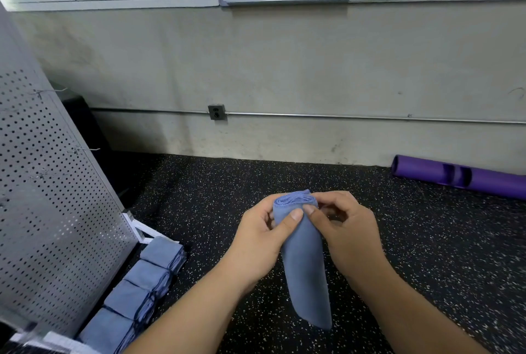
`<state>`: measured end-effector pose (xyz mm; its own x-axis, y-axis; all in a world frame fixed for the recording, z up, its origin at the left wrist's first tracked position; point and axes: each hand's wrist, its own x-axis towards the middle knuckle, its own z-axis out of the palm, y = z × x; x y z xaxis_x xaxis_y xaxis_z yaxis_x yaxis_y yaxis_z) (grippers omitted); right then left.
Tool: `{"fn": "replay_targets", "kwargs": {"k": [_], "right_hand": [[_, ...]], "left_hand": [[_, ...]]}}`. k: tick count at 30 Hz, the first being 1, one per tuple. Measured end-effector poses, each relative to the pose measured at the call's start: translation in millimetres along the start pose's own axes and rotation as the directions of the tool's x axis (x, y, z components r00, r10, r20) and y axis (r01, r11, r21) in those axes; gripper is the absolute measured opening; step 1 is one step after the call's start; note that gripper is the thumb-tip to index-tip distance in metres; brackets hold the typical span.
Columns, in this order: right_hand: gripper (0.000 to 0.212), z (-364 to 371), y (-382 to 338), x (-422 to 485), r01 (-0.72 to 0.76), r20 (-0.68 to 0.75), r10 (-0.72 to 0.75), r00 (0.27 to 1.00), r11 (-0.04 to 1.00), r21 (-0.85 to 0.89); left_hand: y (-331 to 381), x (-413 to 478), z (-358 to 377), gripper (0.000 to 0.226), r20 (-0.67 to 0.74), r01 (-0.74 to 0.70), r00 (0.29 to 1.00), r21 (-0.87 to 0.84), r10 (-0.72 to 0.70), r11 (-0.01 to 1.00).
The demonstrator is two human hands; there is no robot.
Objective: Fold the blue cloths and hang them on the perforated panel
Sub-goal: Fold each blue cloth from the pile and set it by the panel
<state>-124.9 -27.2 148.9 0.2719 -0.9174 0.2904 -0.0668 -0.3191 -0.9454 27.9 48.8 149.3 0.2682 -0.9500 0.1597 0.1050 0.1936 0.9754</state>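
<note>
Blue cloths (136, 291) lie folded in a row on the floor (427, 254), at the foot of the perforated panel (42, 182). The left hand (262, 237) pinches the top of one more folded cloth (306, 262), which hangs limp in mid-air, and the right hand (344, 228) pinches it too. It looks light and soft and likely to unfold, so the bunched top edge seems the safest hold.

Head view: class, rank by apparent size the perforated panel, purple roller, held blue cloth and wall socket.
1. perforated panel
2. held blue cloth and purple roller: unsure; cloth nearer, roller cropped
3. wall socket
</note>
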Motion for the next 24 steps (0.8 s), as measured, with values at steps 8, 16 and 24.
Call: {"fn": "replay_targets", "kwargs": {"k": [8,16,24], "right_hand": [[0.036,-8,-5,6,-0.165,0.224,0.126,0.966,0.973,0.164],[0.019,-10,-8,10,-0.138,0.19,0.085,0.978,0.947,0.289],[0.02,-12,-8,13,-0.194,0.066,0.183,0.981,0.911,0.364]], "left_hand": [[4,2,-3,0.028,0.028,0.07,0.997,-0.019,-0.069,0.997],[1,6,-2,0.028,-0.062,0.073,0.995,-0.106,-0.08,0.992],[-10,2,-2,0.032,0.029,0.17,0.985,-0.066,-0.169,0.983]]}}
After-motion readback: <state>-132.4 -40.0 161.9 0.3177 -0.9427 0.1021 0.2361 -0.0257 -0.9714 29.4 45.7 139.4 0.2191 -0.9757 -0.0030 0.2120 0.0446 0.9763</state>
